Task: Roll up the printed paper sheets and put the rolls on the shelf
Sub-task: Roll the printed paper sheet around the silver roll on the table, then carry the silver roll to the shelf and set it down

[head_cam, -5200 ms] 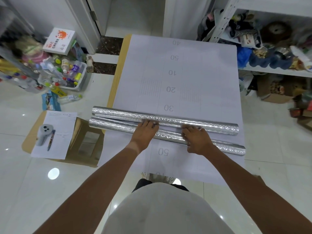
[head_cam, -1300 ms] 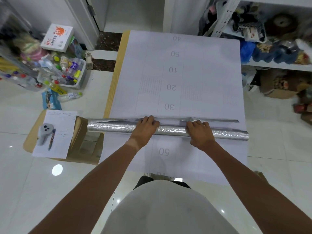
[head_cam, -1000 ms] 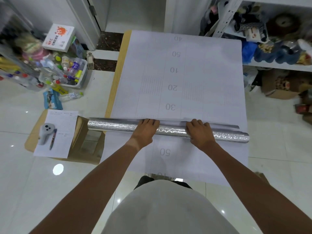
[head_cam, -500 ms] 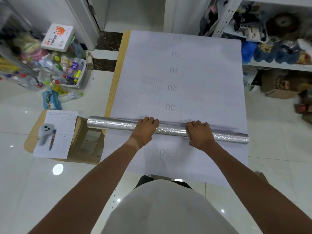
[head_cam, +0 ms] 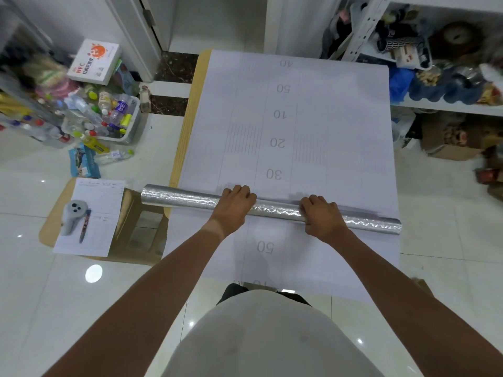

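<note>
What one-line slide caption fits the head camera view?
Both hands, left hand and right hand, grip a silver roll lying across the printed paper sheet on the table.

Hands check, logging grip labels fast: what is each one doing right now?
Left hand: fingers curled over the silver roll, gripping it.
Right hand: fingers curled over the same roll, gripping it.

1. Pretty bright, even indoor light, shadows soft.
2. Ceiling-light glare spots on the glossy floor [head_cam: 94, 273].
3. Fisheye bend at the edges, door frame leaning.
4. Shelf [head_cam: 446, 104] clutter on the right smeared with blur; center sharp.
</note>
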